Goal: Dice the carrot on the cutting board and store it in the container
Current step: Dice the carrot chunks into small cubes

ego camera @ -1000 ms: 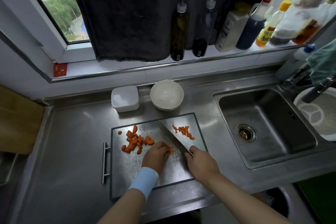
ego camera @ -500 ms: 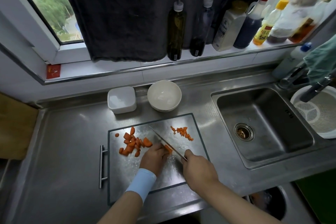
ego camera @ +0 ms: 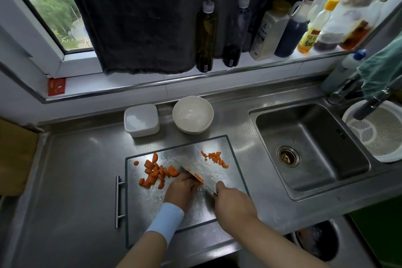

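carrot (ego camera: 199,177) | left hand (ego camera: 182,189) holds it | right hand (ego camera: 233,202) grips knife (ego camera: 207,186)

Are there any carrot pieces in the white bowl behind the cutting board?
No, the white bowl is bare inside; the carrot pieces lie on the cutting board.

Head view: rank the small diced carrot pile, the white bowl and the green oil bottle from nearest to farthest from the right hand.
1. Small diced carrot pile, on the board just beyond the right hand.
2. White bowl, behind the board.
3. Green oil bottle, up on the windowsill.
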`<state>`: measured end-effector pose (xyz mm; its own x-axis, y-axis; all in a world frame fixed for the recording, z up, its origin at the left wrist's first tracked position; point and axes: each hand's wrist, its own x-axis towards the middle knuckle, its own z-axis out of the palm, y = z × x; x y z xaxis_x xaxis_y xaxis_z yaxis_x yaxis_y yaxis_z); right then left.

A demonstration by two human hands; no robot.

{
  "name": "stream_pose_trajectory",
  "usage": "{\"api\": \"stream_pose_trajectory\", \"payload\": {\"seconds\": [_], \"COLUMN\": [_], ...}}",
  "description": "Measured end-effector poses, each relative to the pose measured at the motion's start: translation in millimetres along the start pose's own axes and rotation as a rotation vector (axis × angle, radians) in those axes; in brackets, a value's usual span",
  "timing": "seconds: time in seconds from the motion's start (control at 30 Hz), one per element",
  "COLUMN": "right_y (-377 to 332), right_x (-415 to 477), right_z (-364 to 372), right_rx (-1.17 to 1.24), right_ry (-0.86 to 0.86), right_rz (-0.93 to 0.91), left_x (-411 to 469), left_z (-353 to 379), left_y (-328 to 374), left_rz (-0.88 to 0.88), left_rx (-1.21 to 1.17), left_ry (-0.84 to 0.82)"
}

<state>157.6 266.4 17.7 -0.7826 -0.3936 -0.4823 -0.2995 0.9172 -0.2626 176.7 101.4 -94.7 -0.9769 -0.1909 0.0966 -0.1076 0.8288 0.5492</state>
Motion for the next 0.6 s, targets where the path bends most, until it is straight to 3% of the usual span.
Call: {"api": "stream_pose_trajectory", "payload": {"seconds": [0.37, 0.6], "right_y": [-1, -5], "right_x": [23, 39], "right_z": [-6, 12], "right_rx": [0.072, 0.176], "right_ry": [-0.109, -0.079], "right_rz": [0.019, 0.053], "left_x": [2, 1], "left_z": [5, 8], "left_y": [-10, -13], "left_rz": [0.041, 0.052], "left_rx": [-0.037, -0.043], "left_ry": [-0.053, -0.030]}}
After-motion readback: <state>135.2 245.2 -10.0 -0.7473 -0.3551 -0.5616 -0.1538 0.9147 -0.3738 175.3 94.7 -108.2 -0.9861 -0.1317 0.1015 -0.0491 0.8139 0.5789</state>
